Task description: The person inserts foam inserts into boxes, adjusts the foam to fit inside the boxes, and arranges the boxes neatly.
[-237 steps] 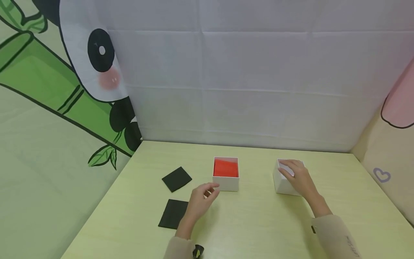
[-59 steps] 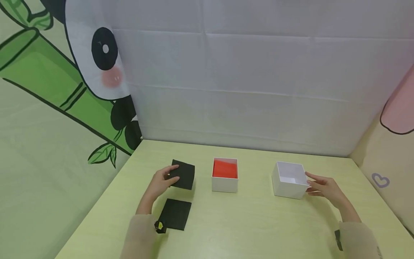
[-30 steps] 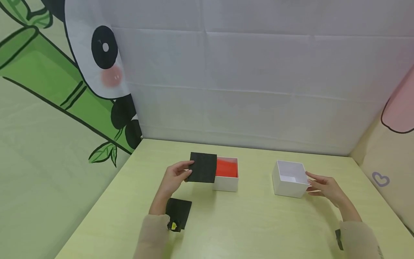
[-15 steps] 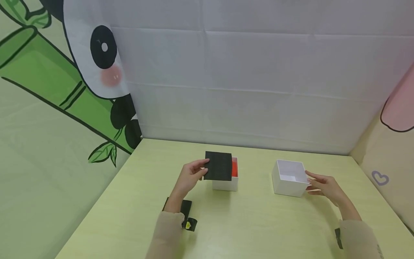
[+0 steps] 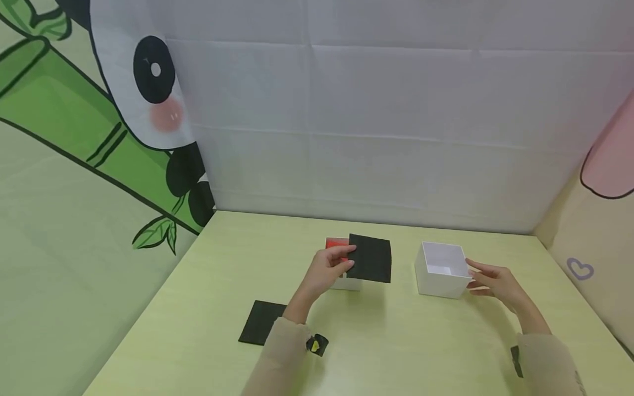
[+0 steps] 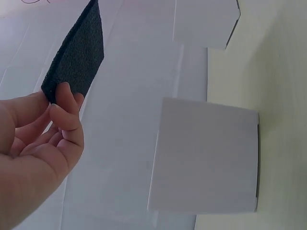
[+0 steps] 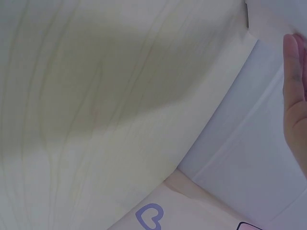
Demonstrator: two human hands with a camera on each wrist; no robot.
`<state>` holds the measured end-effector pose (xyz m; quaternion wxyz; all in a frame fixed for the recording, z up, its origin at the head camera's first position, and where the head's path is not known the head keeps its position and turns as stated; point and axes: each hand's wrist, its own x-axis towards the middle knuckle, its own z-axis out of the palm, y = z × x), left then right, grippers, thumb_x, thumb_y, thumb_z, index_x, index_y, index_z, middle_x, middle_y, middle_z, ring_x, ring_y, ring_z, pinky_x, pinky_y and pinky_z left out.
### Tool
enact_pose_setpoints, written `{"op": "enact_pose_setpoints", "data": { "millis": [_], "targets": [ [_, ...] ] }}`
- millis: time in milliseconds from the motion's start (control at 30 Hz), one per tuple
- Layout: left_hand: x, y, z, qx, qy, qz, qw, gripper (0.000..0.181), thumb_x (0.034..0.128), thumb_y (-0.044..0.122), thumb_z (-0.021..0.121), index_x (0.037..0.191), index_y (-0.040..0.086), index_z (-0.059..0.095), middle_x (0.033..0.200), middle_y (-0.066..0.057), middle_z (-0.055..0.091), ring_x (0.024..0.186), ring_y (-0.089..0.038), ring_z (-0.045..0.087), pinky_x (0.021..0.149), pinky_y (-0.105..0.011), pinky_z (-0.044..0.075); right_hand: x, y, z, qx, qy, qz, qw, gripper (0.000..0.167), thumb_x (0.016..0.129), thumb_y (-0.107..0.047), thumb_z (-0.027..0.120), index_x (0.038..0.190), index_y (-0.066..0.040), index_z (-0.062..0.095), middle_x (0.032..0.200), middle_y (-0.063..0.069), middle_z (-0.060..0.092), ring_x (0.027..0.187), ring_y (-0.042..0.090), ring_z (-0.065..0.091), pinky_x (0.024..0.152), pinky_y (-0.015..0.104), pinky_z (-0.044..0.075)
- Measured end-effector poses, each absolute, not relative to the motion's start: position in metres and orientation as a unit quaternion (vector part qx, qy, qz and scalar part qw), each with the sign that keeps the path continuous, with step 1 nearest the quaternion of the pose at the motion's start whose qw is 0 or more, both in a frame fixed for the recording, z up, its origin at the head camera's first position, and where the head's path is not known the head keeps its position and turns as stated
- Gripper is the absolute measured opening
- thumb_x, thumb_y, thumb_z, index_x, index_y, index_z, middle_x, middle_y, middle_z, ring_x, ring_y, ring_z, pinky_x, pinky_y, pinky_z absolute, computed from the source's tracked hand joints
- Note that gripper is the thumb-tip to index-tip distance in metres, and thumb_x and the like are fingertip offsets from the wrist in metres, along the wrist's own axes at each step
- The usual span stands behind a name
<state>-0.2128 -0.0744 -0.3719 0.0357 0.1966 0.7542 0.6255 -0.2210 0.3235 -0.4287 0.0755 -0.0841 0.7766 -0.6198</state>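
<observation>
My left hand (image 5: 327, 268) pinches a black square pad (image 5: 370, 258) by its left edge, thumb below and fingers above. The pad hangs in the air, just right of and partly over a white box (image 5: 349, 284) with a red sheet (image 5: 335, 242) inside; pad and hand hide much of this box. In the left wrist view, the pad (image 6: 79, 57) looks thin, with a rough texture. My right hand (image 5: 500, 286) rests its extended fingers against the right side of a second white box (image 5: 436, 283), which stands open-topped with nothing visible inside.
Another black square pad (image 5: 258, 324) lies on the pale wooden table (image 5: 421, 346) at the left, partly behind my left sleeve (image 5: 282, 346). A white cloth (image 5: 386, 137) hangs behind the table's far edge, and printed panels stand at both sides.
My left hand has picked up the farther black pad from the table and carried it right, across the box with the red sheet. My right hand has moved to the empty box's right side and stayed.
</observation>
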Motion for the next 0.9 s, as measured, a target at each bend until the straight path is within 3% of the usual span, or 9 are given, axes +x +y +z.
{"op": "enact_pose_setpoints", "data": {
  "millis": [133,300,633,900],
  "targets": [
    [-0.221,-0.061,-0.384,0.202,0.758,0.619,0.038,0.034,0.0858,0.002,0.057,0.12,-0.002,0.055,0.097,-0.014,0.058,0.072,-0.019,0.053,0.061,-0.031,0.045,-0.222,0.323,-0.428,-0.079,0.776,-0.621,0.076,0.036,0.09,-0.006,0.052,0.126,-0.008,0.052,0.092,-0.01,0.063,0.078,0.02,0.063,0.067,0.032,0.05],
    [-0.225,-0.047,-0.387,0.201,0.759,0.618,0.035,0.034,0.0853,0.003,0.058,0.119,-0.001,0.056,0.093,-0.011,0.06,0.07,-0.011,0.053,0.06,-0.027,0.045,-0.222,0.323,-0.428,-0.082,0.776,-0.621,0.076,0.036,0.09,-0.007,0.053,0.126,-0.009,0.052,0.092,-0.01,0.063,0.078,0.021,0.063,0.068,0.032,0.05],
    [-0.229,-0.021,-0.391,0.194,0.765,0.613,0.029,0.033,0.0839,0.003,0.06,0.117,0.001,0.059,0.087,-0.005,0.059,0.063,-0.024,0.052,0.053,-0.018,0.041,-0.221,0.324,-0.429,-0.093,0.772,-0.625,0.073,0.035,0.09,-0.006,0.052,0.124,-0.015,0.055,0.091,-0.011,0.063,0.077,0.02,0.063,0.067,0.031,0.05],
    [-0.233,-0.001,-0.397,0.191,0.765,0.614,0.033,0.033,0.0841,0.004,0.061,0.117,0.002,0.059,0.092,-0.005,0.061,0.067,-0.021,0.054,0.056,-0.019,0.044,-0.22,0.325,-0.43,-0.084,0.775,-0.621,0.074,0.035,0.091,-0.008,0.052,0.125,-0.015,0.053,0.091,-0.012,0.062,0.078,0.02,0.063,0.067,0.031,0.05]
  ]
}}
